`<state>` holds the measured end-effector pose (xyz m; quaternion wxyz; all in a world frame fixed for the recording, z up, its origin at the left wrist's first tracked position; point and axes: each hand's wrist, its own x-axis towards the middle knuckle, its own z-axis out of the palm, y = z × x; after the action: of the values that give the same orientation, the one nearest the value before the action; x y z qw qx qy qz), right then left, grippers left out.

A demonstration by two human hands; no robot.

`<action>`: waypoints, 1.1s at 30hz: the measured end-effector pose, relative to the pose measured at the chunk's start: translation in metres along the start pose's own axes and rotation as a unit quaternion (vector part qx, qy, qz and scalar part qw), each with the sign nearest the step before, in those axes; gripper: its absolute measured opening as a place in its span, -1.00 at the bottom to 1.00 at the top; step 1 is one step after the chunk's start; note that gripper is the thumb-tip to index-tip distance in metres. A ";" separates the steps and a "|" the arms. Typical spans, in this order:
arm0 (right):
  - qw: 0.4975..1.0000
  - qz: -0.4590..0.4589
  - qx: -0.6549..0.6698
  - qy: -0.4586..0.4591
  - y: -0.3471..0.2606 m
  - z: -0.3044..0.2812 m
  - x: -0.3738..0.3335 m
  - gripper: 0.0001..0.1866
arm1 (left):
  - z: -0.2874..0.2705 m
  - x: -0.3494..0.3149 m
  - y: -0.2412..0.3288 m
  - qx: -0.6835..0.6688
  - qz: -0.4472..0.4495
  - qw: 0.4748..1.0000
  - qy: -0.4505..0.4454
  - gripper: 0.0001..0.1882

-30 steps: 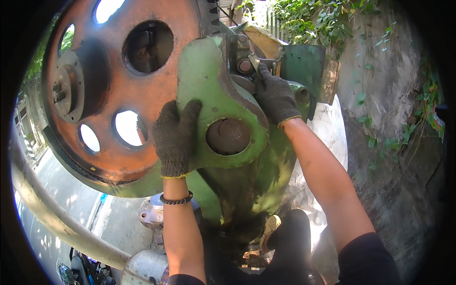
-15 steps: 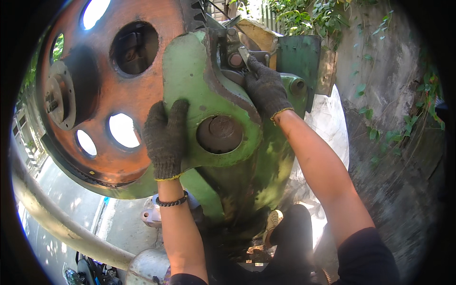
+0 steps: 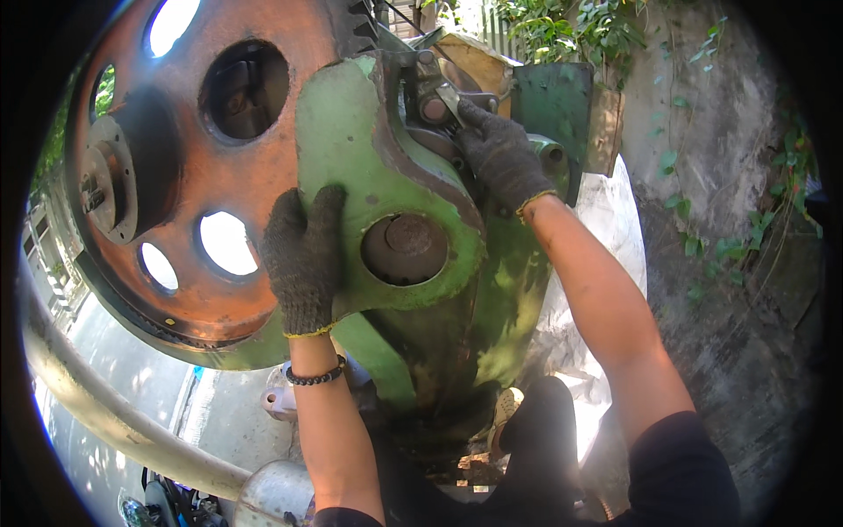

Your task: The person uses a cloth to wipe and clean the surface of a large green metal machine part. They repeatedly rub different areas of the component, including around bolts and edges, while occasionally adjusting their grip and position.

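Note:
My left hand (image 3: 305,259), in a dark knit glove, rests on the green cast-iron frame (image 3: 347,132) of a large machine, beside its round opening (image 3: 406,249). The thumb stands apart from the fingers. At the top of the frame, my right hand (image 3: 502,156), gloved alike, is closed on a flat grey metal strip (image 3: 450,99). This strip slants across a round metal pin end (image 3: 434,110) in a dark bracket. The strip's lower part is hidden by the glove, so its exact kind does not show.
A big orange spoked wheel (image 3: 193,167) with holes and a dark hub (image 3: 114,180) fills the left. A pale curved pipe (image 3: 114,413) runs at lower left above the pavement. On the right stands a grey wall (image 3: 702,167) with vines. White sheeting (image 3: 606,237) hangs behind the machine.
My right hand has shifted slightly right and down, with the wrist farther right, still gripping the metal strip. The left hand stays on the green frame.

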<state>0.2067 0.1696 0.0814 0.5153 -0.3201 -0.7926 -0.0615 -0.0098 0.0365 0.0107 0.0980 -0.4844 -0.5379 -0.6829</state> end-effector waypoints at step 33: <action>0.990 -0.130 0.028 -0.038 0.024 0.007 0.031 -0.45 | 0.004 0.003 -0.015 0.032 0.021 0.999 0.002 -0.59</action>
<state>0.2069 0.2054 0.0988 0.4810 -0.2020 -0.8480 -0.0935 -0.0190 0.0470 0.0033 0.1285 -0.4908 -0.5493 -0.6639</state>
